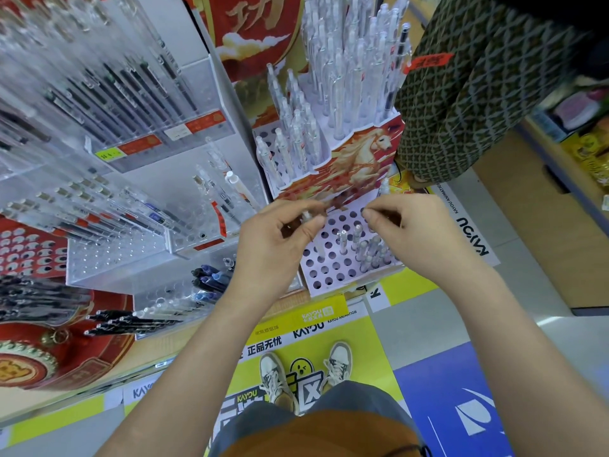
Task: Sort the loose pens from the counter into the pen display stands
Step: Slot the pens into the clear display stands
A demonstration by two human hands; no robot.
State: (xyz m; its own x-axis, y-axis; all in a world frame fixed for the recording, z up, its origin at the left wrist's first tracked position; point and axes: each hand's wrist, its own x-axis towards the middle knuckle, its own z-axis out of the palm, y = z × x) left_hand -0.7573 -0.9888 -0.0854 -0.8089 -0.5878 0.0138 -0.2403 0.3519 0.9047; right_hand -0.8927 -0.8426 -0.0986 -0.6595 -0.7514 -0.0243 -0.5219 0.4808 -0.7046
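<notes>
Orange shirt [316,433]; left hand [273,240] pinches pen [306,215]; KAYOU label [313,316].

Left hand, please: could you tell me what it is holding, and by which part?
The left hand pinches a clear pen between thumb and forefinger; only a short stretch of it shows, so which part cannot be told.

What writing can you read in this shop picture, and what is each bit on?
"功": red banner
"KAYOU ANIMATION": white strip under the counter
"正品无忧": white label lower down
"KAYOU", upside down: white sign at right
Price tags: too blurred to read.
</notes>
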